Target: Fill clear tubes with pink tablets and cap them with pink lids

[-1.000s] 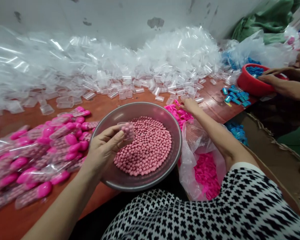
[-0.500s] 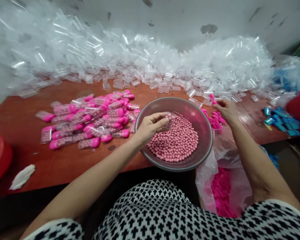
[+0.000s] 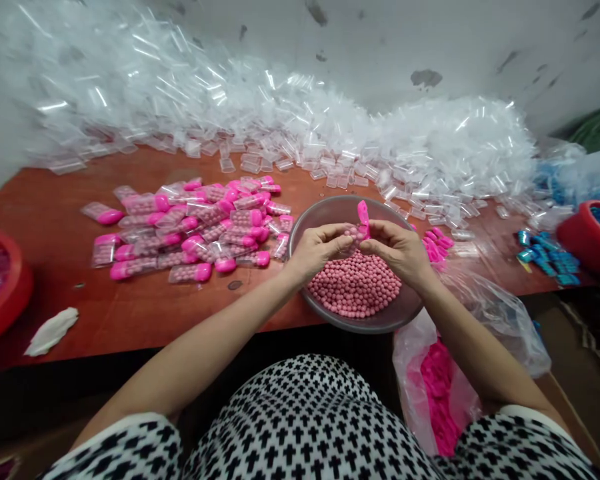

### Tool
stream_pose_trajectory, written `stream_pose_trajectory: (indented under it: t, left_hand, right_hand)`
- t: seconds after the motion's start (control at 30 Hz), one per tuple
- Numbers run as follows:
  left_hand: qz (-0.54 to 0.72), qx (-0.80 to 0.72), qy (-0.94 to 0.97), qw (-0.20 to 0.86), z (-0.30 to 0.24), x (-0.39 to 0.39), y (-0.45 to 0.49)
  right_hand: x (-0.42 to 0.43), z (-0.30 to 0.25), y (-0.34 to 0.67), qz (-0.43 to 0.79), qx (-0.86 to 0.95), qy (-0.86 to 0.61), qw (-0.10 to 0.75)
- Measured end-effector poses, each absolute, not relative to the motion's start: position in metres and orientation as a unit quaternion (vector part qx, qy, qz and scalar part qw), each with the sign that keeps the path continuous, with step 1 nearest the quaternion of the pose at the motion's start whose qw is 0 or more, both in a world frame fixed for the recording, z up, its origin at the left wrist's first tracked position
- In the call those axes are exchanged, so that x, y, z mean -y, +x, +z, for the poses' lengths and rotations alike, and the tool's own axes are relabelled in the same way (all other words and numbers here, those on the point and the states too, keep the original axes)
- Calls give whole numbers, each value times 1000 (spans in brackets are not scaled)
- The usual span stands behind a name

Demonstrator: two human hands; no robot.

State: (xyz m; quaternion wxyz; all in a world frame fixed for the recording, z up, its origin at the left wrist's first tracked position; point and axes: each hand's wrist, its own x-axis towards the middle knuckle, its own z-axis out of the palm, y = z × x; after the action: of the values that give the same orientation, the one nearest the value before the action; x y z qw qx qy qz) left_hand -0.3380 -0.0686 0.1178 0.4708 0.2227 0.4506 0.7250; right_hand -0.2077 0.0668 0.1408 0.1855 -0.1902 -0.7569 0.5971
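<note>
My left hand is closed around a small clear plastic container filled with pink beads. My right hand pinches a bright pink flip cap against the container's open end, its lid standing up. Whether the cap is seated cannot be made out. Both hands are above a grey bowl that holds loose pink beads. To the bowl's left lies a pile of bead-filled containers with pink caps. Several loose pink caps lie just right of the bowl.
A large heap of empty clear containers lines the wall. Red tubs stand at the left and right. Blue capped pieces lie at right. A plastic bag of pink caps sits below the table edge; a white cloth lies front left.
My right hand has come left from the loose caps to the bowl, carrying a pink cap to the container. My left hand still holds the container. The view has shifted slightly.
</note>
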Motion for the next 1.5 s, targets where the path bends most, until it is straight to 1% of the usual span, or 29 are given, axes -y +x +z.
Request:
stream_pose_trajectory:
  t: [0.07,0.13,0.2,0.27,0.33,0.4,0.5,0.63,0.7,0.8,0.9,1.07,1.2,1.3,1.4,1.5]
  left_hand:
    - [716,-457,246,467,117,70,-338]
    - [710,-470,271,450,117,71,-339]
    - [700,-493,302,419,118,74,-339]
    - [678,-522,349,383,119,78,-339]
    - [656,-547,392,342,120,82,-339]
    - [644,-569,417,297,120,86,-339]
    - [635,-584,433,261,120,90,-339]
    - [629,-590,439,252,120,92,-340]
    - [628,-591,440,250,120,92,-341]
    - [626,-593,442,248,119,92,-341]
    - [619,-609,434,241,118,94,-340]
    - [599,-620,461,211,116,100,-338]
    - [513,-649,541,153,111,102,-337]
    - [450,-678,568,120,107,101,-338]
    - [468,-679,546,147,109,99,-340]
    - [535,-648,492,228,113,94,-342]
  right_hand:
    - [-72,142,-204,573,776,-192,180]
    - [-77,150,-201,531,800,-192,201]
    - [-81,162,-198,450,844,-162,243]
    - [-80,173,-198,349,895,-101,258]
    - [-78,178,-200,271,932,-37,238]
    - [-74,177,-202,237,949,1,206]
    - [-69,175,-204,237,952,20,193]
    - [-63,181,-204,230,942,-3,242]
    - [-63,183,-206,223,944,4,244]
    - [-66,179,-211,232,950,34,208]
    - [-68,169,-214,237,953,34,185]
    - [-59,166,-207,175,968,54,175]
    - [-53,163,-202,99,985,51,130]
    - [-59,153,-205,82,988,62,116]
    - [-68,148,-208,107,984,87,114]
    - [-71,161,-210,92,987,59,118]
